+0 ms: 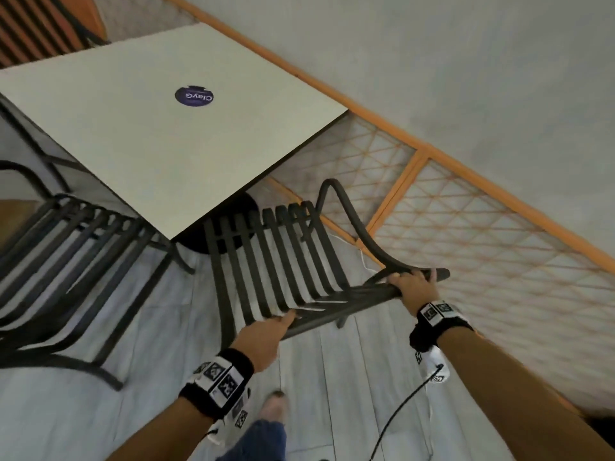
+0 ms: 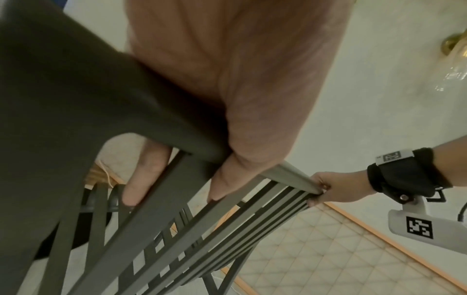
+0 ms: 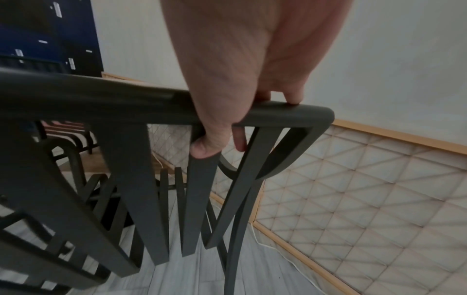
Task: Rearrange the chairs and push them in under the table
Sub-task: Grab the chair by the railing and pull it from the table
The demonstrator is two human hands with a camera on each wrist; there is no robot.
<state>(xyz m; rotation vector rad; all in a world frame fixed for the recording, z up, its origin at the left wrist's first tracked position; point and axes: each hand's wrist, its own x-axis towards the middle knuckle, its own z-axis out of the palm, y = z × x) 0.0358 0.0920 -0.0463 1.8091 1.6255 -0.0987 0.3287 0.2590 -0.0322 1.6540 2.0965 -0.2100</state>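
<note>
Nearest the camera, a foot (image 1: pixel 275 402) and a trouser leg (image 1: pixel 256 440) stand on the pale plank floor (image 1: pixel 349 377), with both forearms reaching forward, each wearing a black wrist strap (image 1: pixel 218 380) with printed markers. Just beyond, the left hand (image 1: pixel 263 337) grips the top rail of a dark slatted chair (image 1: pixel 266 257) near its left end; in the left wrist view its fingers (image 2: pixel 149 171) curl over the rail and down between the slats. At the rail's right corner the right hand (image 1: pixel 412 287) does the same: the right wrist view shows its thumb hooked beneath the rail and its fingers (image 3: pixel 293 97) wrapped over the top, close together. This chair is tipped toward the person, its seat partly under the near corner of the table (image 1: pixel 149 144), its curved armrest (image 1: pixel 346 221) rising beside the wall panel (image 1: pixel 499 244) of quilted cream fabric framed in orange wood. A thin white cord (image 1: pixel 364 261) lies on the floor by that panel. Beneath the table a round black base (image 1: pixel 239 224) shows behind the chair slats. To the left, a second dark slatted chair (image 1: pixel 70 261) sits against the table's other near edge, its seat front under the top. On the pale tabletop farther back lies a round dark blue sticker (image 1: pixel 194 96) with white lettering. Beyond the table's far corner stands slatted wooden furniture (image 1: pixel 40 28).
</note>
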